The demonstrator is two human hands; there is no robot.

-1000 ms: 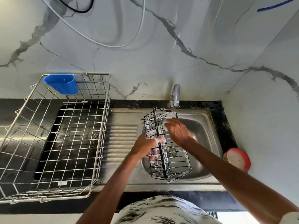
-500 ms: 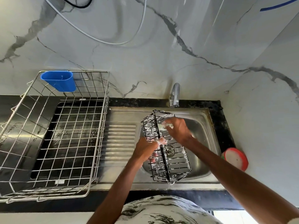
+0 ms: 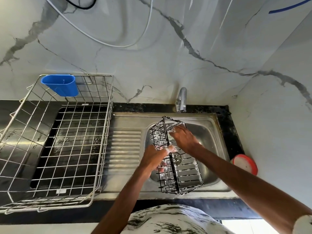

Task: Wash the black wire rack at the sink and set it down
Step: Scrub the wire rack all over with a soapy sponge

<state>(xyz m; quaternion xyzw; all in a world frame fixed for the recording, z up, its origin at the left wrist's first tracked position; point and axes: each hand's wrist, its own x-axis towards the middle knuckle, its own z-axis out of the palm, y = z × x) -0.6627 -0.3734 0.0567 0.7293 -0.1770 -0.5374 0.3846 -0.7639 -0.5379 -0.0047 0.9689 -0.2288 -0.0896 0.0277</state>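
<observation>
Nearest the viewer, a black counter edge (image 3: 185, 205) fronts a steel sink (image 3: 210, 132) with a ribbed drainboard (image 3: 125, 149). 1 silver dish basket (image 3: 105, 132) carrying a blue cup (image 3: 60, 85) stands to its left. A tap (image 3: 182, 98) and a grey-veined marble wall (image 3: 152, 65) lie behind. Over the basin, the soapy black wire rack (image 3: 183, 177) is held tilted between 2 hands. The left hand (image 3: 153, 159) grips its left side, fingers curled through the wires. The right hand (image 3: 184, 139) lies bent on the far end, and its grip cannot be told.
</observation>
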